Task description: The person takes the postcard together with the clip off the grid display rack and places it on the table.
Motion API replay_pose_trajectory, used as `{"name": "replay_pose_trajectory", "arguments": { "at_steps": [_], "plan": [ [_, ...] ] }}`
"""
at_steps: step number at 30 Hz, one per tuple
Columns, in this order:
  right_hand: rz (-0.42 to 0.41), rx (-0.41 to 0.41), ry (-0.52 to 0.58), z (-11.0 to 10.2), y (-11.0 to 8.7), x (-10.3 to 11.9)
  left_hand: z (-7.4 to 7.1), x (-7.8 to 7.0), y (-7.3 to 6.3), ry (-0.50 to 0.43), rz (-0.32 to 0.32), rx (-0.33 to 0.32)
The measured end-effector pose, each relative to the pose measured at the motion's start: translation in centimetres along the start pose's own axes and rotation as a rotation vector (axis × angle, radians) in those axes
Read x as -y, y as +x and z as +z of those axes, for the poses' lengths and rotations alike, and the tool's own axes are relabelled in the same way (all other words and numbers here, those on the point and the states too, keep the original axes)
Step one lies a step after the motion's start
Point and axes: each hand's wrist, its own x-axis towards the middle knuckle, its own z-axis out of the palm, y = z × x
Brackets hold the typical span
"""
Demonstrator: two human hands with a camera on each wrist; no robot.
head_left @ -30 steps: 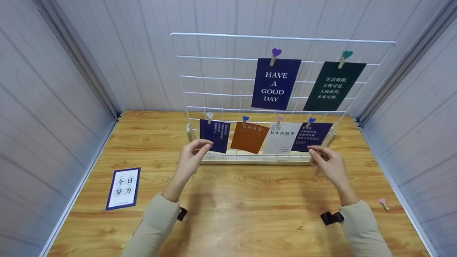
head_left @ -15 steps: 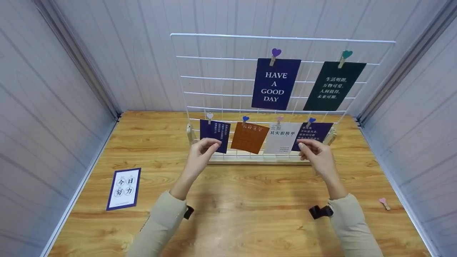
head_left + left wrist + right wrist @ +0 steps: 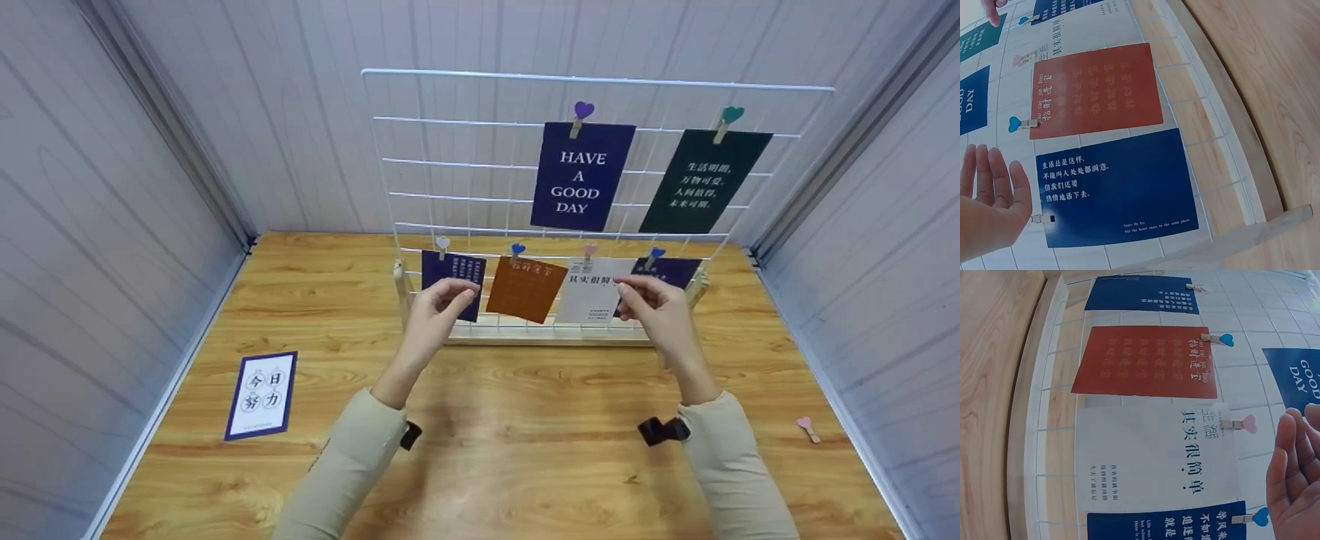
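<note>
My left hand (image 3: 433,315) hovers before the lower-left blue card (image 3: 435,270), fingers loosely bent and holding nothing. In the left wrist view its fingers lie beside the white clip (image 3: 1044,219) on that card. My right hand (image 3: 664,311) is in front of the white card (image 3: 585,296) and the right-hand blue card (image 3: 679,268), partly covering the latter. It too holds nothing, its fingers relaxed in the right wrist view. An orange card (image 3: 527,290) hangs between the hands. Heart-topped clips fasten the lower row of cards to a white wire grid (image 3: 457,160).
Higher on the grid hang a "HAVE A GOOD DAY" card (image 3: 581,202) and a dark green card (image 3: 705,184). A purple-bordered card (image 3: 261,396) lies on the wooden table (image 3: 517,480) at left. A pink heart clip (image 3: 808,428) lies at right. Panels enclose the table.
Both hands have moved inward and slightly up across the lower row, the left one rightward and the right one leftward. The cards and clips stay in place.
</note>
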Motion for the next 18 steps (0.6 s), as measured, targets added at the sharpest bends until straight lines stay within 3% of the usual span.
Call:
{"name": "replay_pose_trajectory", "arguments": {
  "at_steps": [5, 9, 14, 18],
  "plan": [
    [0.0, -0.003, 0.012, 0.3, 0.4, 1.0, 0.5, 1.8, 0.8, -0.026, -0.003, 0.008],
    [-0.037, -0.007, -0.004, 0.5, 0.7, 1.6, 0.9, 1.6, 1.1, -0.046, 0.006, 0.03],
    [-0.099, -0.019, -0.016, 0.8, 1.2, 2.1, 1.3, 1.1, 1.4, -0.029, -0.008, 0.042],
    [-0.121, -0.026, -0.01, 1.0, 1.6, 2.5, 1.7, -0.7, 1.4, -0.035, -0.014, 0.047]
  ]
}}
